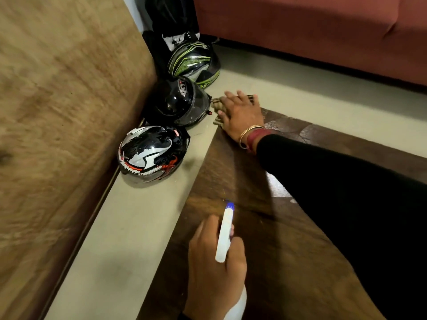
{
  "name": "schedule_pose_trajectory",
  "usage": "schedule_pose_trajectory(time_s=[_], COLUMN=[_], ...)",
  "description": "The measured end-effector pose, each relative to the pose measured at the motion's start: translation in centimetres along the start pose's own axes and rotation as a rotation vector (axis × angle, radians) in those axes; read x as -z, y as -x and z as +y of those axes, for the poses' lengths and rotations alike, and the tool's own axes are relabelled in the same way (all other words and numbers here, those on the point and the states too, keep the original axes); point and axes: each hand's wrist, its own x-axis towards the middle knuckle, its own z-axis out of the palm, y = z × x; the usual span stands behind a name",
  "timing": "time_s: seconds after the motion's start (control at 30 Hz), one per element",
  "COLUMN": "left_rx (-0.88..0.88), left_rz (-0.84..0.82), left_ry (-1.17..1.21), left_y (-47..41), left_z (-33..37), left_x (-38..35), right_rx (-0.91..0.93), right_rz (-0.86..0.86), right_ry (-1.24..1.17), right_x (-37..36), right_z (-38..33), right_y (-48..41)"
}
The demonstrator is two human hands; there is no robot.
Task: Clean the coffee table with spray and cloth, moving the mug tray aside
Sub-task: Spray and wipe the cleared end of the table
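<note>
**A:** While the right hand (240, 116) lies flat with fingers spread, it presses the cloth (218, 106) onto the far corner of the coffee table (288, 250). It isn't gripping the cloth, just bearing down on it with the palm.

**B:** And the left hand (215, 269), back near the body, is curled round the spray bottle (225, 236). Its blue nozzle (230, 205) points ahead, at the wood between the two hands.

**A:** Any sign of the mug tray?

**B:** Nowhere in view, so I can't say where it stands.

**A:** This looks like the wiping step to me. Some cloth pokes out past the fingertips, right at the table's edge.

**B:** And the black helmet (178, 100) sits on the floor just beyond those fingertips. I'd draw the cloth back toward the wrist rather than push outward, so it doesn't slide off the corner.

**A:** Flat palm, even weight, and overlapping passes from the corner inward.

**B:** As for the bottle, aim short of the black sleeve (335, 181) that crosses in front of the nozzle. Mist belongs on the wood, not the fabric.
</note>
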Motion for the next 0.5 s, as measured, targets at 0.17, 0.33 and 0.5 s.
schedule_pose_trajectory(time_s=[0.17, 0.33, 0.5], left_rx=[-0.067, -0.006, -0.014], left_rz=[0.073, -0.031, -0.024], left_ry=[0.054, 0.014, -0.026], left_y=[0.2, -0.2, 1.4], left_z=[1.4, 1.8, 1.5], left_x=[-0.6, -0.3, 0.4], right_rx=[0.351, 0.324, -0.376], right_rz=[-0.026, 0.024, 0.087], right_ry=[-0.067, -0.058, -0.110], right_x=[-2.6, -5.4, -3.1], right_z=[-2.6, 1.4, 14.0], right_y=[9.7, 23.6, 23.8])
